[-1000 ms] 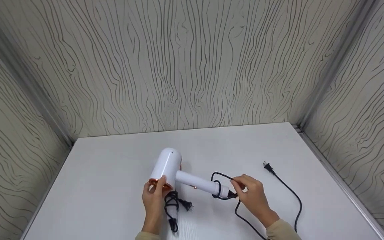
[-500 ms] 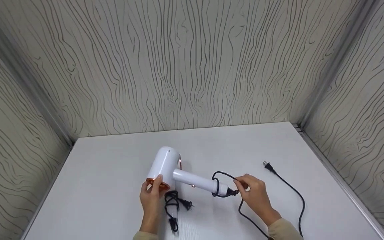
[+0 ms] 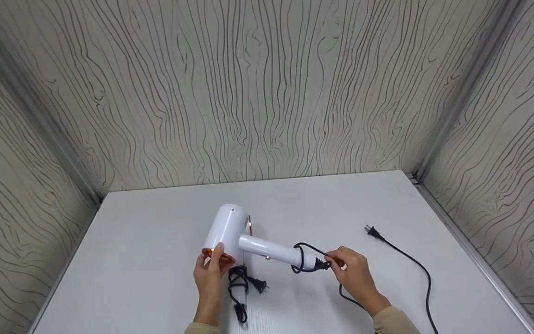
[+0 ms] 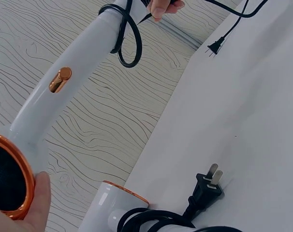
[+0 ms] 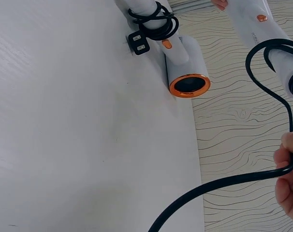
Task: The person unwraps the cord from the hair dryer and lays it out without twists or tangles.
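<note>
My left hand (image 3: 209,280) grips the copper-rimmed end of a white hair dryer (image 3: 271,250), thumb on its barrel. The dryer is held above the table, handle pointing right. Its black cord (image 5: 228,181) loops round the lower handle. Close to the handle's end, my right hand (image 3: 354,271) pinches this cord between thumb and fingers. From there the cord hangs down past the wrist, partly hidden by the arm. Beneath the held dryer, a second white hair dryer (image 5: 187,63) lies on the table, its own cord (image 4: 151,217) wound round its handle.
On the right of the white table (image 3: 155,232), a two-pin plug (image 3: 373,232) lies with its cord curving toward the front edge. The second dryer's plug (image 4: 207,191) sticks out beside its handle. Patterned panels (image 3: 257,93) wall the table at the back and sides.
The held dryer has shifted slightly left, my left hand with it. The cord running from the plug has slid right along the table. My right hand keeps its pinch on the cord.
</note>
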Available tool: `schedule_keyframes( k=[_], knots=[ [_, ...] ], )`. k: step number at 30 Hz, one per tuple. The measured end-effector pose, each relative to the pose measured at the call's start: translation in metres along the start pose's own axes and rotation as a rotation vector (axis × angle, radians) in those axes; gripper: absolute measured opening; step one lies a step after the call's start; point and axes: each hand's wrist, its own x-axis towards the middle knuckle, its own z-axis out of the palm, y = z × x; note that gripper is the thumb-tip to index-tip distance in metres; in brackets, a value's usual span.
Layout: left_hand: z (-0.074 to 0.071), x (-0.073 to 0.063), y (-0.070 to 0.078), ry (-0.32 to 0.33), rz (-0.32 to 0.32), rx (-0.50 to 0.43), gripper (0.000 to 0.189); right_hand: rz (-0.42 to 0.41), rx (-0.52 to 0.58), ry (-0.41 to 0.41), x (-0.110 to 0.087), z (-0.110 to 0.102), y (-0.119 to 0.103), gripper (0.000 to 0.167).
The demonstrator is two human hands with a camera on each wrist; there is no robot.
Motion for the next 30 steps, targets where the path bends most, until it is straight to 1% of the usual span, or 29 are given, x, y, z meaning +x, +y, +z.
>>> schedule_keyframes(
  k=[5, 9, 12, 14, 19, 22, 25, 30],
  knots=[
    [-0.001, -0.001, 0.001, -0.015, 0.010, -0.007, 0.051, 0.045, -0.013, -0.059, -0.004, 0.001, -0.001, 0.029],
    [0.001, -0.002, 0.004, 0.006, 0.011, 0.010, 0.055, 0.070, -0.009, -0.113, -0.006, 0.004, -0.001, 0.026],
    [0.002, -0.002, 0.005, 0.028, 0.007, 0.008, 0.055, 0.091, -0.012, -0.173, -0.008, 0.004, -0.001, 0.022],
    [0.003, -0.001, 0.006, 0.040, 0.003, -0.010, 0.054, 0.093, -0.018, -0.223, -0.010, 0.005, 0.000, 0.019],
    [0.005, -0.002, 0.006, 0.049, -0.003, -0.013, 0.057, 0.078, -0.012, -0.350, -0.015, 0.007, 0.002, 0.012],
    [0.005, -0.002, 0.006, 0.042, -0.001, -0.005, 0.059, 0.076, -0.006, -0.435, -0.019, 0.008, 0.002, 0.009],
    [0.006, -0.002, 0.006, 0.032, 0.008, -0.013, 0.060, 0.071, -0.006, -0.504, -0.023, 0.010, 0.002, 0.008],
    [0.007, -0.003, 0.006, 0.032, 0.010, -0.021, 0.061, 0.074, 0.004, -0.584, -0.027, 0.014, 0.000, 0.011]
  ],
)
